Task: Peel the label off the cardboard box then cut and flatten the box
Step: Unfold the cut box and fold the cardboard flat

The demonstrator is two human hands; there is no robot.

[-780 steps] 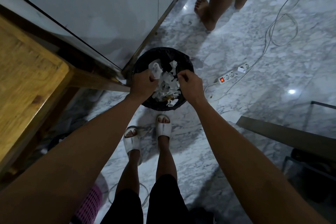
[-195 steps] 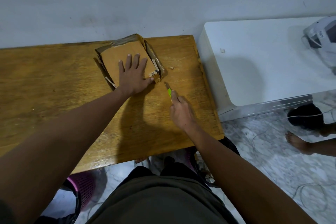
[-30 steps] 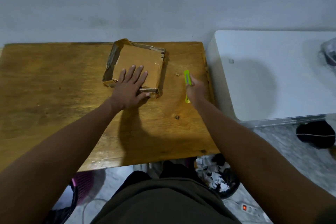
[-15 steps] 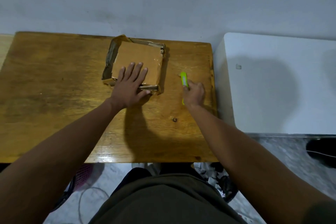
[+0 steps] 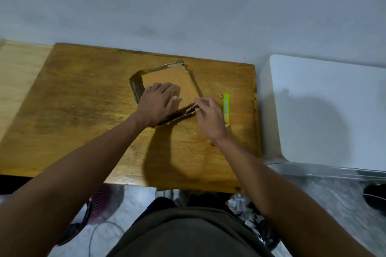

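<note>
A flattened brown cardboard box [image 5: 171,78] lies on the wooden table [image 5: 83,106], its low side walls splayed out around the flat panel. My left hand [image 5: 157,103] presses flat on the box's near left part, fingers spread. My right hand [image 5: 208,117] pinches the box's near right corner flap with its fingertips. A bright green utility knife [image 5: 226,106] lies on the table just right of my right hand, free of both hands.
A white cabinet top [image 5: 325,110] stands right of the table. A grey wall runs behind. Under the table's near edge are a bin with paper scraps [image 5: 248,213] and a pink basket [image 5: 98,202] on the marble floor.
My right hand let go of the green knife, left it on the table, and moved left to the box's near right corner. The box has turned slightly under my left hand.
</note>
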